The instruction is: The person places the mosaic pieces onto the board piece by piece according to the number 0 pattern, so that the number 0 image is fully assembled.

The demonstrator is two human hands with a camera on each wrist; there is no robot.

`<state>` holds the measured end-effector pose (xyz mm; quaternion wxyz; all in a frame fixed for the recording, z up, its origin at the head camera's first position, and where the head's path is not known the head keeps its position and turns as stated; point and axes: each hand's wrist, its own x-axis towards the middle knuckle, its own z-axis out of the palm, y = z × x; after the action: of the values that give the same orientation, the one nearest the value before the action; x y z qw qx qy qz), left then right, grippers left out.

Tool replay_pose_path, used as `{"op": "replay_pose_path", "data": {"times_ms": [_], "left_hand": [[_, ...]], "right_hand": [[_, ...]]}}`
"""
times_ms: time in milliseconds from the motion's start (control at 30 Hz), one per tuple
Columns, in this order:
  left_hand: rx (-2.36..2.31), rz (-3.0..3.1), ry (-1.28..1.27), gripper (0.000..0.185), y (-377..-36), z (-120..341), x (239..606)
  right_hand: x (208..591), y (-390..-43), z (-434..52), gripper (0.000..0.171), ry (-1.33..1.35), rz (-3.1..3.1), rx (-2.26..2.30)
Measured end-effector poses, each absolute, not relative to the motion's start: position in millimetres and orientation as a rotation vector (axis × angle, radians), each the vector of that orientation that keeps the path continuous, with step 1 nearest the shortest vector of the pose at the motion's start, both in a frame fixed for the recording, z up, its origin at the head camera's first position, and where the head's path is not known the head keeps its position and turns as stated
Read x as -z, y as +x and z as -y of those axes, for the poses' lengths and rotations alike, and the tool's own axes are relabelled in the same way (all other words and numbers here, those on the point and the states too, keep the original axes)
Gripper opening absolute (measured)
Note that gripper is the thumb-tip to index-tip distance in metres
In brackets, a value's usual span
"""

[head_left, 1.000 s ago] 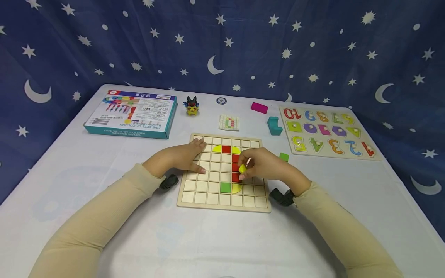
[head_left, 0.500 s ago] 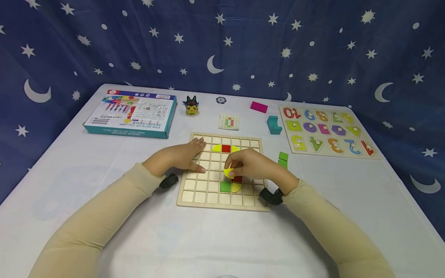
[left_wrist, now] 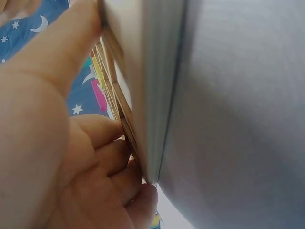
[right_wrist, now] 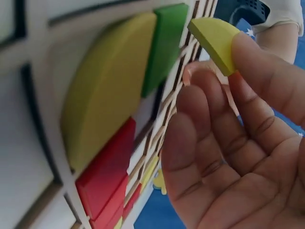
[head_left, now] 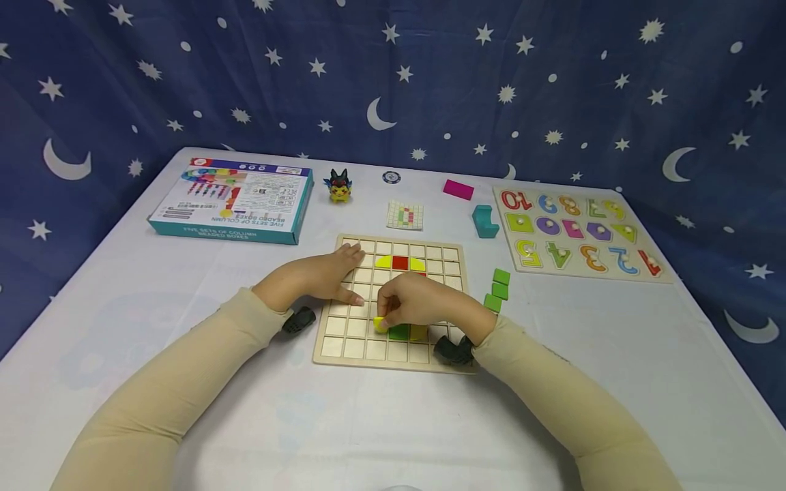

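Our right hand (head_left: 424,303) pinched a yellow piece (head_left: 380,324) over the board's (head_left: 344,348) near edge, beside the green square (head_left: 399,332). Our left hand (head_left: 319,276) lay flat on its left side. Few cells were filled; most remained.

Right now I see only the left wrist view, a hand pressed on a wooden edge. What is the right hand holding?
Observer: The right hand pinches a yellow curved piece at its fingertips.
Operator: Where is it on the board?
Observer: At the lower rows of the grid board, just left of the green square that lies in a cell.
Operator: Do other pieces lie outside the board?
Observer: Yes, three green blocks lie on the table to the right of it.
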<state>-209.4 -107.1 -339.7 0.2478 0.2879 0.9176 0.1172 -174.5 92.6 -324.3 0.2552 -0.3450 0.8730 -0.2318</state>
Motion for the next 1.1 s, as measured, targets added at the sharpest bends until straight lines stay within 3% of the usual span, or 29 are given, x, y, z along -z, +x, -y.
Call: {"op": "replay_pose_path", "data": {"times_ms": [767,1100], "left_hand": [[-0.312,-2.498,0.797,0.096,-210.7,107.7,340.6],[-0.325,-2.492,0.791,0.096,-209.9,107.3,339.5]], "right_hand": [[329.5,-173.7,-79.1,0.012,-0.939,-2.408,0.469],[319.3,-178.6,-100.9,0.015,-0.902,-2.467,0.475]]}}
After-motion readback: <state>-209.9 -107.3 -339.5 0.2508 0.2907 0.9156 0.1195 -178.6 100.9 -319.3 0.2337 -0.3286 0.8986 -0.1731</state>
